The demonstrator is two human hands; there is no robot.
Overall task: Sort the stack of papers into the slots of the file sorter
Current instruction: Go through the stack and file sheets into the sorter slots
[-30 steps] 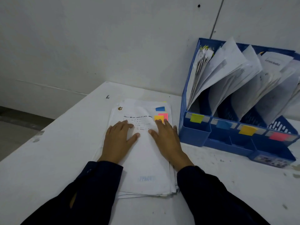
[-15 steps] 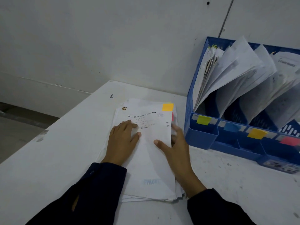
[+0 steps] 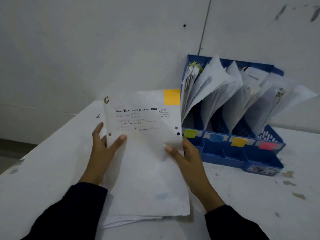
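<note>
A left thumb (image 3: 121, 138) presses the front of a printed sheet (image 3: 145, 153) while the other fingers of the left hand (image 3: 102, 153) spread behind its left edge, pinching the page. The right hand (image 3: 188, 158) grips the sheet's right edge the same way, thumb on the front and fingers curled behind. The sheet is lifted and tilted up toward the camera, its lower edge still low over the stack of papers (image 3: 131, 220) lying on the white table (image 3: 43, 179). An orange sticky tab (image 3: 172, 97) marks its top right corner, a staple or clip its top left, and a faint blue stamp shows near the bottom. Dark sleeves (image 3: 78, 210) cover both forearms. Just to the right, against the pale wall (image 3: 86, 40), stands a blue file sorter (image 3: 225, 153) whose slots already hold leaning papers; coloured labels (image 3: 190, 133) in yellow-green, blue, yellow and pink run along its front.
</note>
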